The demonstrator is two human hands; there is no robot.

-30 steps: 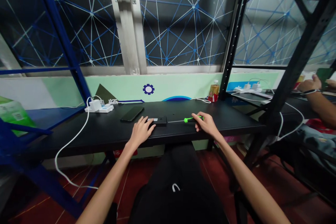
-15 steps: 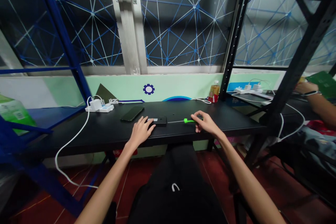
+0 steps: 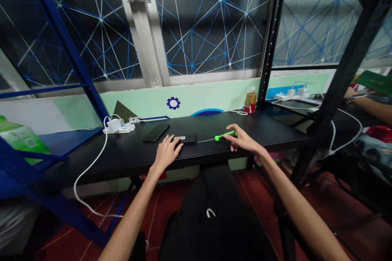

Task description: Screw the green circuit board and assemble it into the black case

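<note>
My left hand [image 3: 167, 153] rests on the black table [image 3: 128, 155] with its fingers spread, the fingertips touching a small black box-shaped device [image 3: 185, 139]. My right hand [image 3: 241, 138] is closed round the handle of a green and black screwdriver [image 3: 221, 136]. The screwdriver's thin shaft lies flat and points left at the device. A dark phone [image 3: 156, 132] lies just behind my left hand.
A white power strip [image 3: 119, 127] with a cable hanging to the floor sits at the table's back left. A drink bottle [image 3: 250, 101] stands at the back by a black shelf post. Another person's arm [image 3: 369, 104] works at the neighbouring table on the right.
My head has tilted, so the whole scene shifts slightly. My right hand has turned a little on the screwdriver handle. The left hand stays on the device. The other person's arm has moved away.
</note>
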